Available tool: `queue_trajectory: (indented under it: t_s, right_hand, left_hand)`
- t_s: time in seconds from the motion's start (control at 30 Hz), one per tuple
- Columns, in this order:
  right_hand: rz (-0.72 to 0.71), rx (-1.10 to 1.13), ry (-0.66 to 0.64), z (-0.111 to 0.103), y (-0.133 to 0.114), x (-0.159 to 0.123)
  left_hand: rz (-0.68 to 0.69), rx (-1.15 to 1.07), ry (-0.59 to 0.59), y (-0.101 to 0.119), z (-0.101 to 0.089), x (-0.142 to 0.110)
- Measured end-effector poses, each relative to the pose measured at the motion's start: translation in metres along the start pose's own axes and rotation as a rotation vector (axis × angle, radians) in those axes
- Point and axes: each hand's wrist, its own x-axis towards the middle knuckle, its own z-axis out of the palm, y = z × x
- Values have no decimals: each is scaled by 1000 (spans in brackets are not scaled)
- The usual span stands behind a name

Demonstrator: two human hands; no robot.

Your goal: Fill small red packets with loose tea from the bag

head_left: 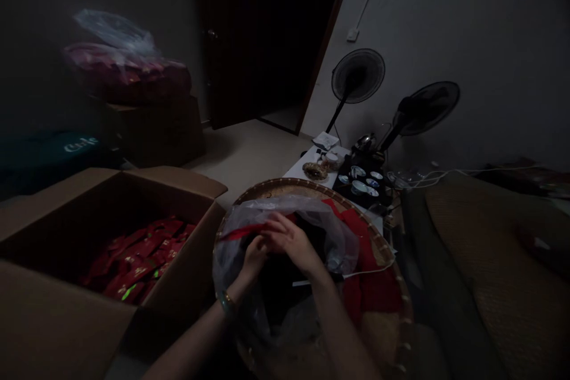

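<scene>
Close together above a woven round tray [383,249], both my hands work at a thin red piece [243,231] that sticks out to the left; blur hides whether it is cloth or paper. My left hand [255,256], with a bangle [228,301] at its wrist, is closed in a pinch at the piece's near end. The curved fingers of my right hand [291,243] are on the same end, partly blurred. Under them lies a clear plastic bag [342,237] with dark contents. Flat red pieces [376,282] lie on the tray's right side.
An open cardboard box [57,196] with many red packets [142,255] stands at left. Behind it, a bagged pink bundle [129,74] rests on another box [155,130]. Beyond the tray are a low table with cups [360,187] and two fans [358,74]. A white cord [369,272] crosses the tray.
</scene>
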Motion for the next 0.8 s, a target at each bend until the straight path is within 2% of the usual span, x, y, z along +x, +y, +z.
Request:
queue_trajectory:
  t_s: [0.03,0.1,0.17,0.2,0.27,0.33,0.4,0.5,0.7,0.8]
  right_hand:
    - [-19,22,1,3,-3,5]
    - [-38,-46,55,-4,6,11]
    - [-9,-270,145,-24,29,10]
    - [-9,-432,233,-35,44,8]
    - [-35,-772,405,-55,75,2]
    - [-50,-963,461,-64,99,-4]
    - [-83,-1051,473,-63,113,-6]
    - [-158,-1059,484,-53,118,-4]
    - [-302,-843,440,-45,100,-6]
    - [-364,-812,437,-47,85,-10]
  left_hand:
    - [52,78,-26,2,2,0]
    - [232,425,-96,7,5,1]
    - [408,903,-159,11,7,3]
    - [457,1120,-176,13,8,5]
    - [480,1392,-178,14,11,8]
    - [481,1516,-162,14,12,11]
    - [474,1551,-150,13,12,13]
    - [470,1520,-156,12,9,12]
    - [513,1297,-156,20,1,14]
    - [521,1076,-258,25,-2,13]
